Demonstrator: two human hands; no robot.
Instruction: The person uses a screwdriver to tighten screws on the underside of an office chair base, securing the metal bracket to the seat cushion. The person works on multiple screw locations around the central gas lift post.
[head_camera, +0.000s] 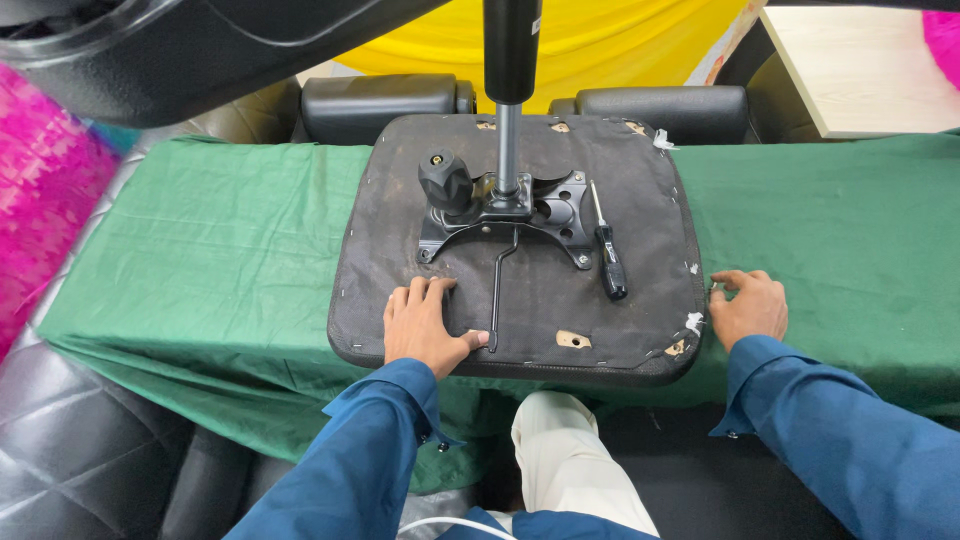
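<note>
Dead centre lies the upturned seat base (400, 215), a black, rounded-square pad resting underside up on the green cloth (220, 260). Left hand (425, 325) is flat on it at about seven o'clock, palm down, fingers spread a little, gripping nothing; the thumb just reaches the thin bent lever rod (497, 290) that runs down from the metal mounting plate (555, 210). Right hand (748, 305) sits off the pad at four o'clock, on the cloth just beside the seat's right edge, fingers loosely curled, fingertips toward that edge, and nothing in it.

On the plate, a black knob (445, 180) stands at ten o'clock and the gas-lift column (508, 130) rises from its middle toward twelve. A black-handled screwdriver (606, 248) lies on the pad at two o'clock, just right of the plate, apart from both hands.

The pad's near edge slightly overhangs the table front at six o'clock. Wide bare cloth stretches to nine and three o'clock. At twelve, two black armrest pads (380, 105) crowd the far edge.
</note>
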